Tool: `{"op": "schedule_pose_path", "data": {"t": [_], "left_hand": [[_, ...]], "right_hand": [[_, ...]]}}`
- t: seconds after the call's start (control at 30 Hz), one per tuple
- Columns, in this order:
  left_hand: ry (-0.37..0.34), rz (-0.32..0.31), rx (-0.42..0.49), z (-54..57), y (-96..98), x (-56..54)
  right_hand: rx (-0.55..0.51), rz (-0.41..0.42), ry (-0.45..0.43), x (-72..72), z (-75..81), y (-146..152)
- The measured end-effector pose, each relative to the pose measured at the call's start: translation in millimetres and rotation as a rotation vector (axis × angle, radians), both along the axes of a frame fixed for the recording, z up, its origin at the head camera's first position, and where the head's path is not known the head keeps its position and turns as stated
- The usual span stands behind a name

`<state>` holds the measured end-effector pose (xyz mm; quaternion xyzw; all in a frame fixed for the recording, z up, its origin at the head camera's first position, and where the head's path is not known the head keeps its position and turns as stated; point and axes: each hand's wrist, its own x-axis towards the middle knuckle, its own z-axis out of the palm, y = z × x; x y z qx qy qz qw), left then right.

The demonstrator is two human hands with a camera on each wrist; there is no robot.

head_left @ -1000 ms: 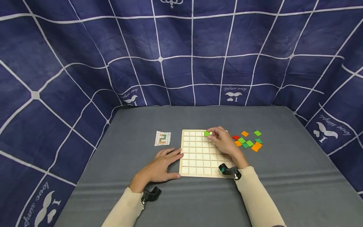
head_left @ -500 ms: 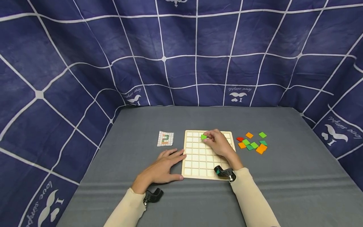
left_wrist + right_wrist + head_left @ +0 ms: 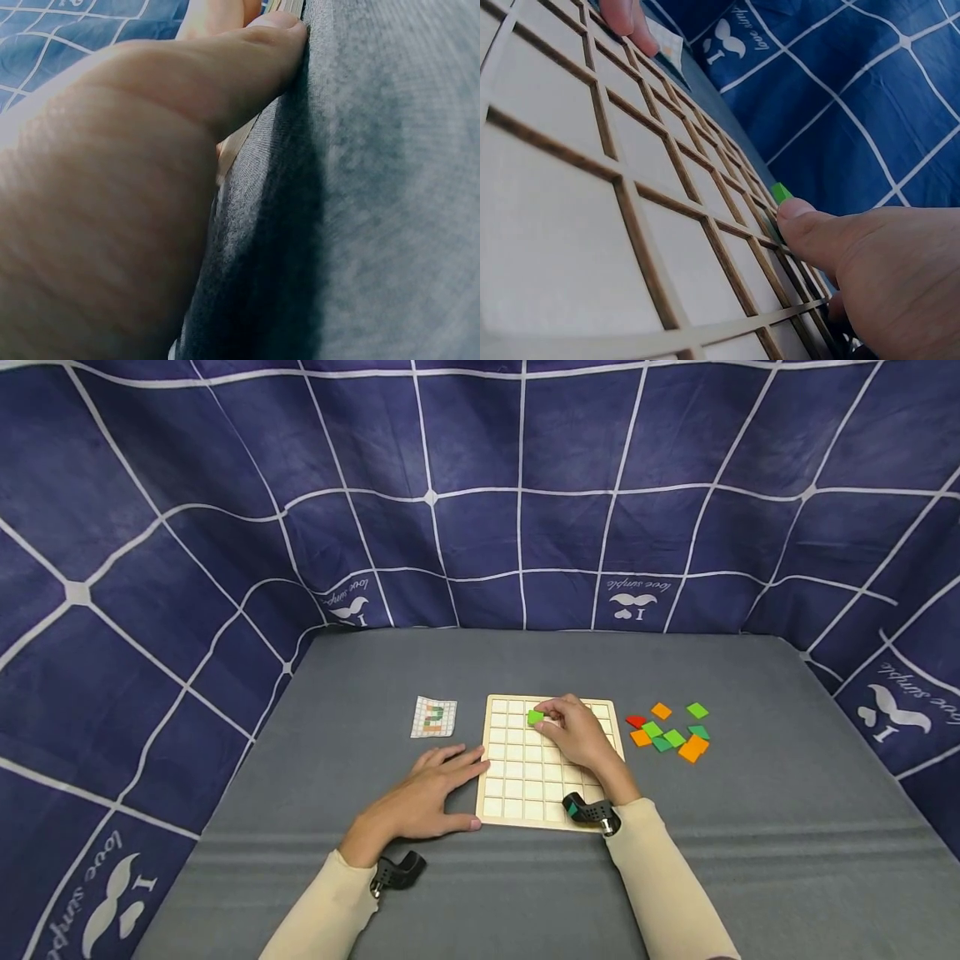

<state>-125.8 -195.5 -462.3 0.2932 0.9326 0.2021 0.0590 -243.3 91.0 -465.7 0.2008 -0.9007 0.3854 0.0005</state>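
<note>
My right hand (image 3: 577, 733) pinches a light green square tile (image 3: 536, 717) between thumb and fingers, over the far rows of a pale wooden grid board (image 3: 513, 789). In the right wrist view, a corner of the green tile (image 3: 781, 193) shows past the thumb, close above the board's raised ridges (image 3: 682, 199). My left hand (image 3: 423, 793) lies with its fingers spread, fingertips at the board's left edge and thumb by its near left corner. The left wrist view is mostly filled by the left hand's thumb side (image 3: 172, 97) against the grey cloth.
Left of the board lies a small paper card (image 3: 433, 718) with a printed coloured grid pattern. To the right, several loose tiles are scattered, among them a red tile (image 3: 636, 721), an orange tile (image 3: 661, 711) and a green tile (image 3: 697, 710). A blue checked curtain (image 3: 480, 468) surrounds the grey table (image 3: 480, 893).
My right hand has shifted slightly left across the board's far rows, carrying the green tile with it. The left hand stays at the board's left edge. The head view has moved a little.
</note>
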Motion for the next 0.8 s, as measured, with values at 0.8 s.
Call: {"op": "schedule_pose_path", "data": {"t": [0.8], "left_hand": [[0.000, -0.001, -0.023, 1.9, 1.2, 0.4]], "right_hand": [[-0.003, -0.045, 0.008, 3.8, -0.2, -4.4]]}}
